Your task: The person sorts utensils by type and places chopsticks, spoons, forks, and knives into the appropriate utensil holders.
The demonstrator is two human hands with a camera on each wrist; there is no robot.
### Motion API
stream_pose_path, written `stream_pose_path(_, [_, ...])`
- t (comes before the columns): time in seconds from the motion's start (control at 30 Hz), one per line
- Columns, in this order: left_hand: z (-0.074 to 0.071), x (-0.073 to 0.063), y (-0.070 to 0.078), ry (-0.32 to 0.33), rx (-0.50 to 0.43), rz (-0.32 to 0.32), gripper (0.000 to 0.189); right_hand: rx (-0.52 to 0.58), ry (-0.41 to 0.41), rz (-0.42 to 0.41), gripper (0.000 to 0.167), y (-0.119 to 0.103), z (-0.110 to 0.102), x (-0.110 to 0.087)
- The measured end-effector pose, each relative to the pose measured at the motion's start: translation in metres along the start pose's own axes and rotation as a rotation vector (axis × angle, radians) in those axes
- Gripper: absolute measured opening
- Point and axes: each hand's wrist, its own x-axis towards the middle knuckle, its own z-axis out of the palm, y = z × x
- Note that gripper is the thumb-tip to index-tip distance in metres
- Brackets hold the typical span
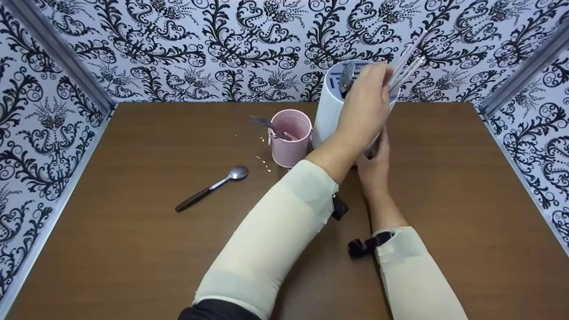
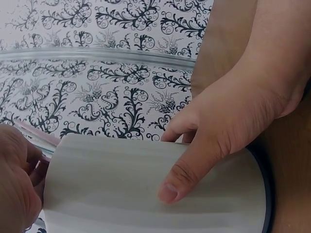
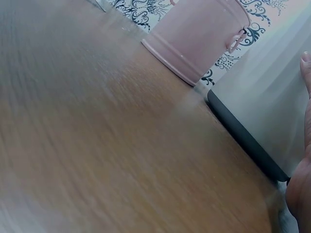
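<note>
A tall white utensil holder (image 1: 328, 116) with a slotted blue-grey top stands at the back, right of the middle. My left hand (image 1: 366, 100) is over its top with fingers curled, gripping thin pale and pink chopsticks (image 1: 406, 73) that slant up to the right. The fingertips are mostly hidden behind the hand. Beside that hand, a spoon (image 1: 347, 78) stands bowl up in the top. Low on the holder's side, my right hand (image 1: 375, 171) grips it; the left wrist view shows the thumb (image 2: 177, 182) along the white wall and fingers bent behind.
Just left of the holder is a pink cup (image 1: 289, 153) with a fork (image 1: 266, 124) leaning out over its rim. A spoon (image 1: 211, 189) with a dark handle lies on the brown table (image 1: 133, 249). Small pale crumbs lie by the cup. Patterned walls (image 1: 178, 53) enclose the back and sides.
</note>
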Motion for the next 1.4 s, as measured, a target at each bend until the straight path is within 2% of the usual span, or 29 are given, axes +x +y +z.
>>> stream_pose_path(0.1, [0.001, 0.001, 0.000, -0.016, 0.059, 0.001, 0.020, 0.022, -0.005, -0.038, 0.088, 0.001, 0.001, 0.000])
stream_pose_path(0.3, [-0.002, 0.000, 0.000, -0.032, 0.077, -0.025, 0.021, 0.003, -0.012, -0.015, 0.092, -0.001, 0.002, -0.001])
stream_pose_path(0.43, [-0.003, -0.001, -0.002, -0.025, 0.080, -0.017, 0.023, 0.003, -0.013, -0.008, 0.094, -0.001, 0.003, 0.000])
stream_pose_path(0.83, [-0.006, -0.009, -0.007, 0.012, 0.021, 0.036, 0.025, 0.013, 0.000, 0.012, 0.094, -0.003, 0.003, 0.000])
stream_pose_path(1.13, [-0.005, -0.022, -0.009, 0.063, -0.004, 0.096, 0.026, 0.134, -0.018, -0.037, 0.095, 0.005, 0.002, 0.001])
stream_pose_path(1.3, [-0.010, -0.028, -0.009, 0.078, -0.035, 0.091, 0.027, 0.131, -0.012, -0.031, 0.095, 0.006, 0.002, 0.001])
stream_pose_path(1.4, [-0.013, -0.033, -0.010, 0.115, -0.046, 0.110, 0.027, 0.134, -0.007, -0.022, 0.095, 0.005, 0.002, 0.000])
